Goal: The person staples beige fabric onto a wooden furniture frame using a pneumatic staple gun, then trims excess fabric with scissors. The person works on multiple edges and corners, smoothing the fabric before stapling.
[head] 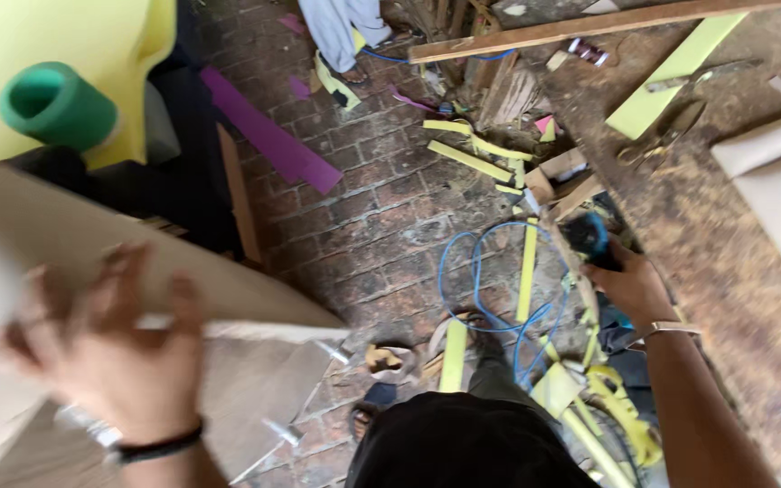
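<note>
My left hand is blurred at the lower left, fingers spread against the edge of a large pale board that slants across the left side. My right hand is closed around the dark handle of a blue power tool beside the rough wooden workbench. A blue cable loops from the tool down over the brick floor. A bracelet sits on each wrist.
A green roll lies on a yellow sheet at the upper left. A purple strip, yellow offcuts and wood scraps litter the brick floor. A long wooden batten crosses the top. Another person's feet stand at the top.
</note>
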